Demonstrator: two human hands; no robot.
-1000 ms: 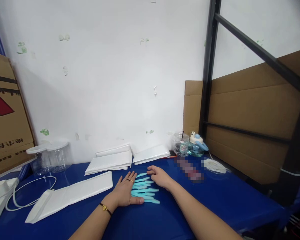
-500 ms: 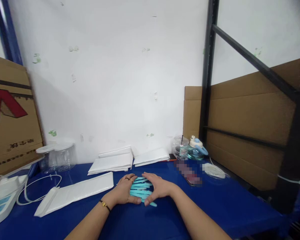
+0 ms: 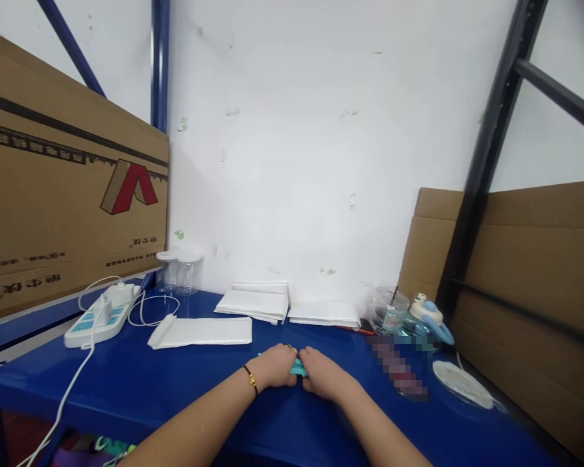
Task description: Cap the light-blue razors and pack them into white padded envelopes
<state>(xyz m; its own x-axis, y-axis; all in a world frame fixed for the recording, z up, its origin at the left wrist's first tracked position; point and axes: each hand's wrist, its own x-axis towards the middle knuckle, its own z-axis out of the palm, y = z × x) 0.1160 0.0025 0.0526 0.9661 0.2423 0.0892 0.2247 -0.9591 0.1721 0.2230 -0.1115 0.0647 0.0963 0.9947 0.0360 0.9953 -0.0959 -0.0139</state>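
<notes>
White padded envelope lies at ten o'clock of the hands; left hand and right hand close together around the bunched turquoise sticks (mostly hidden) on the blue table

My left hand and right hand now press together, where a second ago they lay apart and flat. The teal sticks, then fanned out on the blue table, are bunched between my palms, only a sliver showing.
</notes>
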